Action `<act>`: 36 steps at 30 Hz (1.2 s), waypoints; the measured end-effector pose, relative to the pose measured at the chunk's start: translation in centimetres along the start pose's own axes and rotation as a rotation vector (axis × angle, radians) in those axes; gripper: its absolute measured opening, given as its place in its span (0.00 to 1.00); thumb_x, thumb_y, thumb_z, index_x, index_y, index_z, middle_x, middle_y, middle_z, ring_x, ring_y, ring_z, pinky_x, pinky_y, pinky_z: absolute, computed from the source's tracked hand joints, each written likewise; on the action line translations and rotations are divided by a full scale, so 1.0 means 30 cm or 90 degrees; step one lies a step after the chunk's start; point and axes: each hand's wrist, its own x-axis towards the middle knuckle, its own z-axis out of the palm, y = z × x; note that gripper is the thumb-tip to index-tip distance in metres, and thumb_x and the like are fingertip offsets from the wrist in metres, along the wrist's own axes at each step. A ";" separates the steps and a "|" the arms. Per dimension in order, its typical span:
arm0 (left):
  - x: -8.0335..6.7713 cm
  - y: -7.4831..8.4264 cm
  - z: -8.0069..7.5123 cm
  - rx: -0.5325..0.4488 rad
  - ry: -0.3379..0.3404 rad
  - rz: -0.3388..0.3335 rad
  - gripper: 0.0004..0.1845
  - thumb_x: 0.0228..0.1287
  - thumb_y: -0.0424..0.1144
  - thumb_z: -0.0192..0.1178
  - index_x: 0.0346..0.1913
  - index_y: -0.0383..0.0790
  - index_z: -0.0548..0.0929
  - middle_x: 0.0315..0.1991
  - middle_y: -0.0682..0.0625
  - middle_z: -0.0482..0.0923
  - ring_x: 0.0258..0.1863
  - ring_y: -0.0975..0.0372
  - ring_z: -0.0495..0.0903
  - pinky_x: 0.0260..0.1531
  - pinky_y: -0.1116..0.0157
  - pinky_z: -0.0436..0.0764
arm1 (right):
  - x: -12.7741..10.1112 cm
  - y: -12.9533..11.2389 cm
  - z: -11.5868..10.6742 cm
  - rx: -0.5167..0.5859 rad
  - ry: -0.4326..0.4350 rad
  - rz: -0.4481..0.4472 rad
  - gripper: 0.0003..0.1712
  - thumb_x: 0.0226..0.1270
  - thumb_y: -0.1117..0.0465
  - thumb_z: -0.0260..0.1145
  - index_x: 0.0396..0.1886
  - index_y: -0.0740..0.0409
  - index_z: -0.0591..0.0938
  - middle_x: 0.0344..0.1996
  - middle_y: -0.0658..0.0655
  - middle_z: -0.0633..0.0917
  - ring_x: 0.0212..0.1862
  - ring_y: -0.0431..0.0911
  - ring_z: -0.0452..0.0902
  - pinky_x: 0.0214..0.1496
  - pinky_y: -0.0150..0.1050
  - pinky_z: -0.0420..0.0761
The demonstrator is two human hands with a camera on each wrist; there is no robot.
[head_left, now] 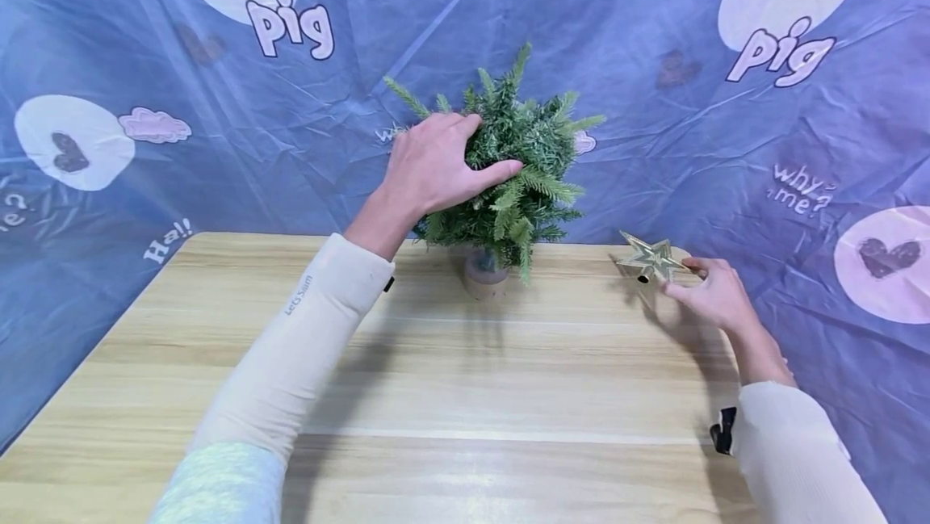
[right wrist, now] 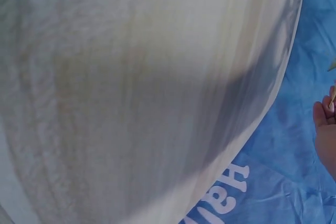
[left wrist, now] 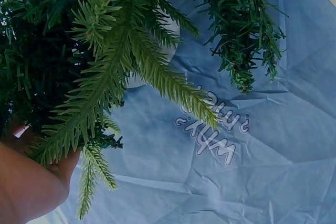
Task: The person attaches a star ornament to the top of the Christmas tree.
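A small artificial Christmas tree (head_left: pixel 523 153) with green needled branches stands in a pale pot (head_left: pixel 485 272) near the table's back edge. My left hand (head_left: pixel 439 161) grips its upper left side, thumb across the front and fingertips partly hidden in the foliage. In the left wrist view, the left hand (left wrist: pixel 31 182) meets the branches (left wrist: pixel 121 66) at the lower left. My right hand (head_left: pixel 715 294) pinches one point of a gold star tree topper (head_left: pixel 657 257), held to the right of the tree. Only part of the right hand (right wrist: pixel 326 135) enters the right wrist view.
The wooden table (head_left: pixel 472 387) has rounded back corners. Behind it hangs a blue printed cloth (head_left: pixel 436 15), close to the tree and the star. Black clips (head_left: pixel 722 431) are on the sleeves.
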 end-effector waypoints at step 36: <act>-0.007 0.000 0.010 -0.009 0.028 0.008 0.54 0.56 0.85 0.43 0.73 0.47 0.73 0.66 0.48 0.76 0.62 0.54 0.75 0.44 0.51 0.78 | 0.020 -0.156 -0.045 -0.023 0.083 -0.070 0.42 0.63 0.44 0.70 0.65 0.71 0.74 0.57 0.76 0.72 0.57 0.69 0.65 0.54 0.63 0.65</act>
